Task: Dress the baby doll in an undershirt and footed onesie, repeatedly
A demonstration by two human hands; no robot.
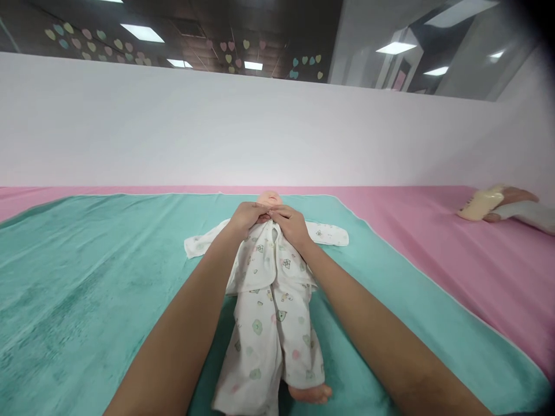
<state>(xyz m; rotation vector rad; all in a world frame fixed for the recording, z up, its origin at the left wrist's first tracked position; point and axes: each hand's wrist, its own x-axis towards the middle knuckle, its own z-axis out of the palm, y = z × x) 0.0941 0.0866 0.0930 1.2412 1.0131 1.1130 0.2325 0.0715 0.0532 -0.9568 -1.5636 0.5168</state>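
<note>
A baby doll [269, 199] lies on its back on a teal towel [108, 271], its feet toward me. It wears a white printed baby jacket [255, 263] with the sleeves spread to both sides, and matching trousers [258, 341]. At the neck of the jacket, my left hand [248, 216] and my right hand [291, 222] meet, fingers bent and pressed together on the collar. The doll's chin and neck are hidden behind them. Below the collar the jacket's front edges lie close together, with a small gap. One bare foot [310, 394] shows under a trouser leg.
Pink cloth [416, 231] lies under the towel. On the right are a pale yellow bottle-like item [482, 203], a skin-coloured shape [518, 195] and greyish cloth [526, 214], too blurred to tell apart. A white wall [217, 127] with glass above stands behind.
</note>
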